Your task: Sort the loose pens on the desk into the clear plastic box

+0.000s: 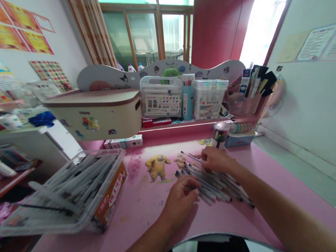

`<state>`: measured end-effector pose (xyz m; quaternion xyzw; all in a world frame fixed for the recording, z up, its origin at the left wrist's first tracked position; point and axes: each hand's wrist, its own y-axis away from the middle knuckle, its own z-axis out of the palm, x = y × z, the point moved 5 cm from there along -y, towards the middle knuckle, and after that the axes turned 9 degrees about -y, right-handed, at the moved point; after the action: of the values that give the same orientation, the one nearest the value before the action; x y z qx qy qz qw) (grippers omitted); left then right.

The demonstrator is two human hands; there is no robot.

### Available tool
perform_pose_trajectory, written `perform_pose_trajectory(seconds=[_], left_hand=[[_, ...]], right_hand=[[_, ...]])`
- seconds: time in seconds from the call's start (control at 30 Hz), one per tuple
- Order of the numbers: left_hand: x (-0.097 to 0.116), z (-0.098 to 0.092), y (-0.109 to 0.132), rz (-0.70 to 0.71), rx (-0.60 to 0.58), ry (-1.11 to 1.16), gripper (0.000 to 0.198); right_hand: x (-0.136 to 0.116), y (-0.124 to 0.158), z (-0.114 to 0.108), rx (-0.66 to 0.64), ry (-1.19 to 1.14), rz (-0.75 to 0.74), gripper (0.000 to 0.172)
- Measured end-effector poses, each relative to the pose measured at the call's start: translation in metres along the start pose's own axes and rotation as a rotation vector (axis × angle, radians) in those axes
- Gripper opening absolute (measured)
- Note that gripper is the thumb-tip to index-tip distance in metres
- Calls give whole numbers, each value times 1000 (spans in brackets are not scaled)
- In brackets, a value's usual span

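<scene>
Clear box holds frosted pens — hands curled at loose pens, can't tell if pinching.

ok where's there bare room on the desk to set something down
The desk is bare between the tray and the left hand, over the printed bears, and right of the right arm to the desk's edge. Crowded: the pens by the left hand and right hand, and the shelf behind.
</scene>
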<state>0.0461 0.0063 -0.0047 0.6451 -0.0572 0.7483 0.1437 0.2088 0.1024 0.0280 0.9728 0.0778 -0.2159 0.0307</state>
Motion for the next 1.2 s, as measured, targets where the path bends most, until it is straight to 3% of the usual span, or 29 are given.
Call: perform_pose_trajectory(seconds=[0.13, 0.27, 0.37, 0.5, 0.7, 0.8, 0.9, 1.0, 1.1, 1.2], left_hand=[[-5, -8, -5, -56, 36, 37, 15], [-8, -20, -13, -57, 104, 200, 33], [-8, -29, -20, -54, 112, 296, 39], [-7, -42, -26, -15, 143, 298, 31], [2, -53, -26, 64, 194, 282, 31], [11, -54, -22, 97, 211, 178, 29], [15, -49, -17, 103, 134, 60, 28], [15, -41, -14, 94, 35, 17, 28], [13, -42, -16, 85, 101, 65, 27], [9, -47, -19, 79, 187, 132, 25]], right_hand=[[-9, 6, -5, -27, -166, 2, 9], [-37, 22, 4, -121, -749, -43, 2], [-56, 34, 18, -109, -997, -69, 9], [-72, 43, 46, -158, -1197, -121, 15], [-77, 47, 63, -154, -1291, -169, 17], [-81, 50, 67, -234, -1286, -171, 13], [-83, 53, 75, -354, -1438, -92, 12], [-84, 54, 85, -363, -1585, -19, 11], [-83, 55, 93, -314, -1641, 25, 18], [-87, 58, 97, -363, -1745, 67, 30]])
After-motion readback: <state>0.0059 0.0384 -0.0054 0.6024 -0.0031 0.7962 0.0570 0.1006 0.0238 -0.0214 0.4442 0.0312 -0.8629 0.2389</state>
